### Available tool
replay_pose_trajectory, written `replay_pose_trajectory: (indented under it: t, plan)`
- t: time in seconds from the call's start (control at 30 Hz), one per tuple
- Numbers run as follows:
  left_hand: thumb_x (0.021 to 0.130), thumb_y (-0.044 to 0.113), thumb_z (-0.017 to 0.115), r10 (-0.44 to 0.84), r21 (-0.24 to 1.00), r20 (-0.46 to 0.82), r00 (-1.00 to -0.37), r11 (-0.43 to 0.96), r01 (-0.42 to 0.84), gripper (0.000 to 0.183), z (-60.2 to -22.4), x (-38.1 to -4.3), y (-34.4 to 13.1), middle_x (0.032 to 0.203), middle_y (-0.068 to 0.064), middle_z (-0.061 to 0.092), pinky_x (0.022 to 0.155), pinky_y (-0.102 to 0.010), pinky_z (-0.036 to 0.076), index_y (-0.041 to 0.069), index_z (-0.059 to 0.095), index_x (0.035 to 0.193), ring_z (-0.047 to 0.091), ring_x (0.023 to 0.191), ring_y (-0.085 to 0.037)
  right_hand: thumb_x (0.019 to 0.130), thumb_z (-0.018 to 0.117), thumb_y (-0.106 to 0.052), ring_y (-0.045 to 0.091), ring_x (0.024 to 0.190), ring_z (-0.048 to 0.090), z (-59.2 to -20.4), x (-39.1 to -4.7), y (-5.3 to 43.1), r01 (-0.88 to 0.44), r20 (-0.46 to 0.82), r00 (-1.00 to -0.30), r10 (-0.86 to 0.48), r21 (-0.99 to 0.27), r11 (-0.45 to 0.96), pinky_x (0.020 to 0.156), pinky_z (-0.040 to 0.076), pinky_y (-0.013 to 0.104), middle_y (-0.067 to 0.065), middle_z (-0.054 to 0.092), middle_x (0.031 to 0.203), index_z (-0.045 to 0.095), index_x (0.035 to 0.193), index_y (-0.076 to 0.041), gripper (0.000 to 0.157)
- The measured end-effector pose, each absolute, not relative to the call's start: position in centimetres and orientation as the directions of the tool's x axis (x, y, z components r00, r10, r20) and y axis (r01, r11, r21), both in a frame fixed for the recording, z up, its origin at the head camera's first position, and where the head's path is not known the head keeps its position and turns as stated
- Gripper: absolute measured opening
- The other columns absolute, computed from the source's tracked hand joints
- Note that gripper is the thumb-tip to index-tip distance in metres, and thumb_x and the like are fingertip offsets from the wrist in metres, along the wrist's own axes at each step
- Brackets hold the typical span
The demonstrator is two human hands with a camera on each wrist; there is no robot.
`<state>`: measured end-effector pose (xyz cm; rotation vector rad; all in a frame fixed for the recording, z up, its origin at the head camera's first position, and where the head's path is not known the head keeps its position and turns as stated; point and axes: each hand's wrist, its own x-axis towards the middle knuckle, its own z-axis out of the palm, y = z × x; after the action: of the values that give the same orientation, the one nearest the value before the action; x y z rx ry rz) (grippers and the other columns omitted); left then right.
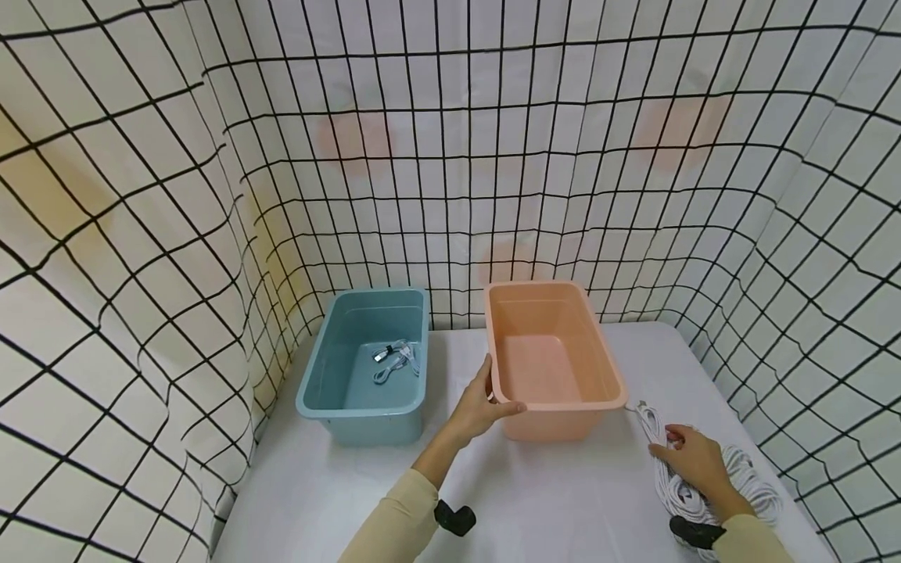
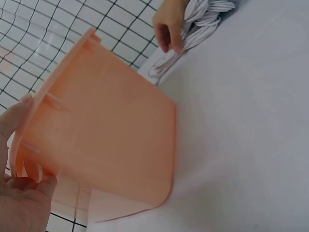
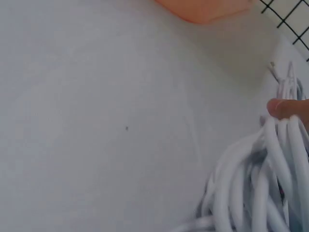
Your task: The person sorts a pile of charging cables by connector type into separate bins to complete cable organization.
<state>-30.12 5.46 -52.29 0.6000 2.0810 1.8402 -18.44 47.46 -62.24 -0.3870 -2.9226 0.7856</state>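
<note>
The tub (image 1: 542, 371) on the right is a plain peach-orange, its floor a shade pinker than its walls; the other tub (image 1: 366, 428) is a solid dusty teal-blue. White covers the counter (image 1: 584, 500), and the bundled cables (image 1: 752, 486) are white too. Inside the teal tub, the small cables (image 1: 398, 364) are whitish with a touch of black. A black grid of netting (image 1: 468, 108) crosses the whitish backdrop (image 1: 542, 82), which carries blurred orange and yellow patches. The sleeves (image 1: 399, 516) are pale beige, the wrist mounts (image 1: 456, 519) black.
</note>
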Motion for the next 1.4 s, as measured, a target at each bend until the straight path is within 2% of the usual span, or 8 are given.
replay_pose_trajectory:
  t: [0.23, 0.4, 0.53, 0.77, 1.03, 1.17, 1.3, 1.4]
  plan:
    - [0.083, 0.023, 0.091, 0.498, 0.991, 0.072, -0.864, 0.064, 0.120, 0.121, -52.4, -30.5, 5.2, 0.169, -0.011, 0.024, 0.112, -0.048, 0.040, 0.018, 0.005, 0.168, 0.036, 0.148, -0.034, 0.085, 0.083, -0.036, 0.049, 0.100, 0.062, -62.1, -19.1, 45.8, 0.294, -0.023, -0.948, 0.319, -0.457, 0.840, 0.087, 0.050, 0.063, 0.035, 0.065, 0.112, 0.052, 0.129, 0.022, 0.079]
    - [0.083, 0.023, 0.091, 0.499, 0.993, 0.050, -0.865, 0.071, 0.098, 0.121, -52.3, -30.4, 5.2, 0.169, -0.010, 0.022, 0.113, -0.047, 0.039, 0.016, 0.005, 0.168, 0.033, 0.149, -0.032, 0.086, 0.081, -0.031, 0.037, 0.087, 0.064, -61.8, -19.2, 45.5, 0.332, -0.030, -0.933, 0.360, -0.461, 0.823, 0.075, 0.052, 0.055, 0.027, 0.068, 0.103, 0.057, 0.130, 0.018, 0.070]
    - [0.082, 0.025, 0.091, 0.496, 0.993, 0.043, -0.867, 0.071, 0.091, 0.121, -52.4, -30.4, 5.4, 0.170, -0.009, 0.022, 0.112, -0.046, 0.040, 0.016, 0.006, 0.168, 0.033, 0.150, -0.031, 0.088, 0.079, -0.029, 0.032, 0.083, 0.065, -61.4, -19.1, 45.4, 0.350, -0.031, -0.921, 0.388, -0.504, 0.790, 0.066, 0.048, 0.046, 0.022, 0.070, 0.100, 0.060, 0.131, 0.014, 0.064]
    - [0.082, 0.027, 0.091, 0.489, 0.994, 0.047, -0.871, 0.067, 0.092, 0.121, -52.5, -30.5, 5.4, 0.169, -0.009, 0.023, 0.112, -0.045, 0.040, 0.017, 0.007, 0.168, 0.033, 0.150, -0.032, 0.092, 0.079, -0.031, 0.037, 0.094, 0.064, -60.4, -19.3, 45.3, 0.358, -0.048, -0.907, 0.419, -0.613, 0.704, 0.073, 0.049, 0.046, 0.025, 0.068, 0.110, 0.056, 0.139, 0.010, 0.066]
    - [0.082, 0.023, 0.091, 0.499, 0.995, 0.042, -0.866, 0.058, 0.081, 0.121, -52.5, -30.4, 5.5, 0.170, -0.009, 0.020, 0.113, -0.042, 0.039, 0.017, 0.006, 0.168, 0.032, 0.150, -0.025, 0.096, 0.076, -0.034, 0.039, 0.107, 0.062, -59.3, -19.8, 44.5, 0.380, -0.057, -0.865, 0.499, -0.724, 0.576, 0.076, 0.047, 0.035, 0.027, 0.065, 0.125, 0.052, 0.149, 0.002, 0.068]
    - [0.082, 0.023, 0.091, 0.505, 0.996, 0.038, -0.862, 0.053, 0.075, 0.121, -52.5, -30.4, 5.4, 0.170, -0.006, 0.019, 0.113, -0.041, 0.039, 0.017, 0.005, 0.168, 0.030, 0.151, -0.024, 0.098, 0.074, -0.035, 0.039, 0.112, 0.059, -58.5, -20.2, 44.2, 0.385, -0.064, -0.843, 0.533, -0.765, 0.517, 0.080, 0.046, 0.036, 0.028, 0.062, 0.129, 0.050, 0.151, 0.000, 0.068]
    - [0.081, 0.023, 0.092, 0.500, 0.996, 0.023, -0.866, 0.062, 0.062, 0.122, -52.5, -30.3, 5.4, 0.170, -0.005, 0.019, 0.113, -0.041, 0.039, 0.016, 0.006, 0.168, 0.030, 0.151, -0.024, 0.098, 0.072, -0.039, 0.037, 0.116, 0.054, -57.8, -20.6, 44.3, 0.393, -0.079, -0.830, 0.553, -0.786, 0.477, 0.082, 0.044, 0.036, 0.026, 0.061, 0.132, 0.049, 0.153, -0.003, 0.070]
    - [0.082, 0.022, 0.092, 0.494, 0.996, 0.019, -0.869, 0.068, 0.060, 0.122, -52.4, -30.3, 5.4, 0.170, -0.006, 0.019, 0.113, -0.042, 0.039, 0.015, 0.006, 0.168, 0.030, 0.151, -0.025, 0.097, 0.073, -0.040, 0.029, 0.110, 0.057, -57.3, -21.0, 44.5, 0.376, -0.050, -0.825, 0.563, -0.792, 0.481, 0.077, 0.045, 0.028, 0.023, 0.062, 0.131, 0.051, 0.152, -0.005, 0.069]
